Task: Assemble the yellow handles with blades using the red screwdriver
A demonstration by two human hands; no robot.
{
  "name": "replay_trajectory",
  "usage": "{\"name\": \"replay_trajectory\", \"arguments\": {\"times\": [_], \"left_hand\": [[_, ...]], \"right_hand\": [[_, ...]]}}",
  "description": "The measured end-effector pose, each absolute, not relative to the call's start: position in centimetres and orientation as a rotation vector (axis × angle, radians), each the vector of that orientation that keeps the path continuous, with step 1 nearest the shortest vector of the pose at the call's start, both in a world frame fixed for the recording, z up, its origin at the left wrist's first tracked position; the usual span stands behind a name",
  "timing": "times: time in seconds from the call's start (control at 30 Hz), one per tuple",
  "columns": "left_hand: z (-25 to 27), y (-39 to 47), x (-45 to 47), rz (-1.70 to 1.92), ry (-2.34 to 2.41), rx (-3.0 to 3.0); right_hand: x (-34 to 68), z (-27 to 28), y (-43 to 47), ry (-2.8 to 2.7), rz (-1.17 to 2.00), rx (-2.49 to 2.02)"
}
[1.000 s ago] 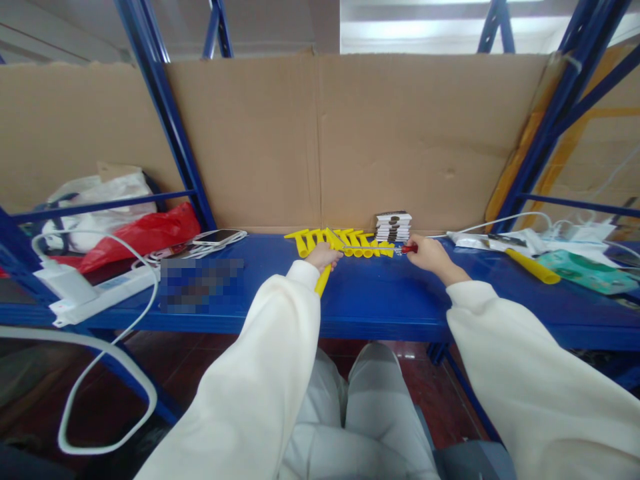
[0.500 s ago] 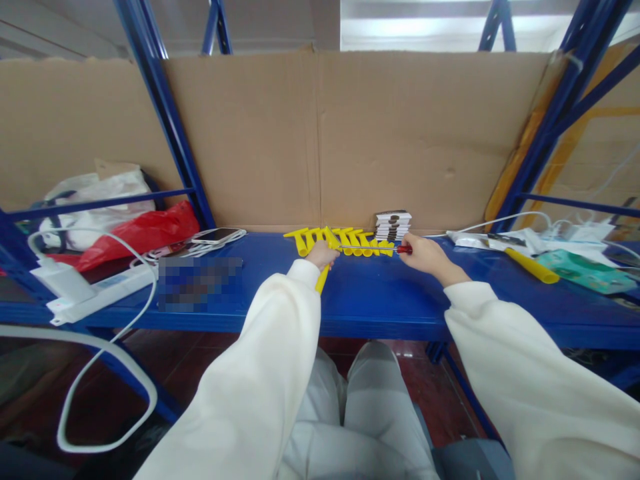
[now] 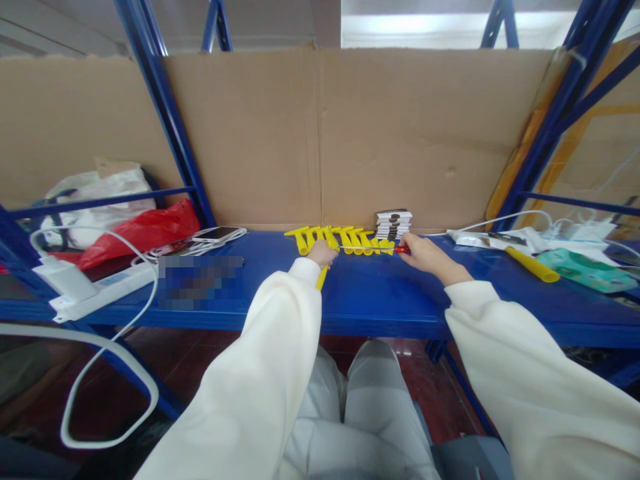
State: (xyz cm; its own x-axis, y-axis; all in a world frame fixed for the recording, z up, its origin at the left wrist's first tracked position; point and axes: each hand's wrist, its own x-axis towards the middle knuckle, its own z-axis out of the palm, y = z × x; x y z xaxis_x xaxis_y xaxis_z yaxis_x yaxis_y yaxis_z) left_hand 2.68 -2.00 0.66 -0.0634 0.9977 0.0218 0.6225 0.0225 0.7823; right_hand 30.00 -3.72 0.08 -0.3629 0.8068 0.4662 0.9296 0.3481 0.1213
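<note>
My left hand [image 3: 321,253] is closed around a yellow T-shaped plastic scraper [image 3: 323,277], whose handle sticks out below the fingers toward me. In my right hand [image 3: 427,256] is a screwdriver [image 3: 401,249] with a red handle, gripped by its end. Its thin metal shaft lies level, pointing left, and its tip meets the head of the held scraper; the exact contact is too small to make out. Behind both hands, several more yellow scrapers [image 3: 302,245] lie side by side in a row. A stack of small white and dark boxes [image 3: 393,225] stands behind the screwdriver.
The blue shelf [image 3: 385,293] ends just above my knees. Cardboard [image 3: 400,133] walls off the back. To the left lie a phone [image 3: 220,234], a power strip [image 3: 120,285] with a looping cable, and a red bag [image 3: 150,233]. At right are a yellow tube [image 3: 533,265] and a green packet [image 3: 585,270].
Both hands keep the same hold and almost the same place. The view has shifted very slightly; nothing was taken up or let go.
</note>
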Motion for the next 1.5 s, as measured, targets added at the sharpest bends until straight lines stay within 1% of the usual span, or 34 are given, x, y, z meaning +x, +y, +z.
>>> {"name": "replay_trajectory", "arguments": {"times": [0.27,0.47,0.7,0.9,1.3,1.5], "left_hand": [[0.3,-1.5,2.5,0.842,1.751,1.686],[0.3,-1.4,2.4,0.819,1.769,1.721],[0.3,-1.4,2.5,0.817,1.748,1.711],[0.4,-1.6,2.6,0.814,1.756,1.695],[0.2,-1.3,2.3,0.794,1.753,1.724],[0.1,-1.1,2.4,0.807,1.764,1.719]], "right_hand": [[29.9,0.4,-4.2,-2.325,-0.6,-1.506],[29.7,0.4,-4.7,-2.342,-0.572,-1.513],[29.0,0.7,-5.2,-2.282,-0.647,-1.716],[29.3,0.6,-5.0,-2.297,-0.693,-1.624],[30.0,0.3,-4.5,-2.327,-0.59,-1.517],[29.8,0.2,-4.5,-2.263,-0.62,-1.602]]}}
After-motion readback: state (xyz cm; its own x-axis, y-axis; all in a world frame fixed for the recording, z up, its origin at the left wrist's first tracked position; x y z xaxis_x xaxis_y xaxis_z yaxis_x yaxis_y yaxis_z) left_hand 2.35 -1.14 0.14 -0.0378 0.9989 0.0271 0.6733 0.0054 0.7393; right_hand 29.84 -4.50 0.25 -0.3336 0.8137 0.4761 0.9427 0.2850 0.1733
